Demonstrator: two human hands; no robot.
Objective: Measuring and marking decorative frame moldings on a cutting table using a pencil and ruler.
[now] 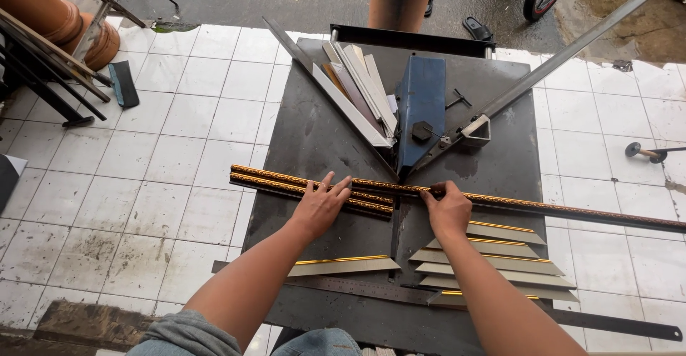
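A long dark moulding strip with gold ornament [557, 210] lies across a black metal work table [314, 134]. My right hand [447, 209] presses on it just right of the blue cutter head [421, 113]. My left hand [321, 204] rests flat, fingers spread, on two shorter ornamented strips [271, 179] lying side by side at the table's left. The strips meet near the tip of the cutter's V-shaped guides.
Several mitred grey pieces with gold edges [493, 259] lie at front right, one more [343, 265] at front left. A steel ruler [357, 289] lies along the near edge. Offcuts [357, 84] are piled behind. White floor tiles [164, 177] surround the table; clay pots [50, 13] stand far left.
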